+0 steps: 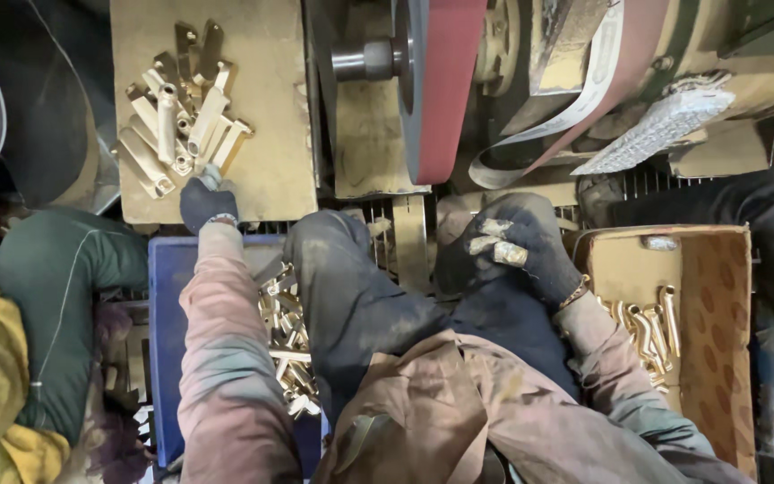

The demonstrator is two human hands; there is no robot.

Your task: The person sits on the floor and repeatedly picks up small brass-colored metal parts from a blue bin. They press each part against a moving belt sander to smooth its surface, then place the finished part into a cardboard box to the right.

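The left hand point(207, 202), gloved in dark fabric, is being stretched forward to the near edge of a flat cardboard sheet point(270, 152), where a heap of brass tube fittings point(176, 121) is lying. Its fingertips are being pressed against the nearest fitting of that heap; whether the fingers are closed around it cannot be told, since the glove is being seen from behind.

The right hand point(517, 246), also gloved, is being rested on the person's knee, its fingers curled tight around a short brass piece point(505, 253), with taped fingertips showing.

Just ahead of the right hand, a red abrasive belt point(445, 85) is being carried on a wheel of the grinding machine. More brass fittings are being kept in a blue crate point(167, 350) under the left forearm, and others in a cardboard box point(714, 305) to the right of the right wrist. A loose strip of belt point(539, 134) is hanging beside the machine.
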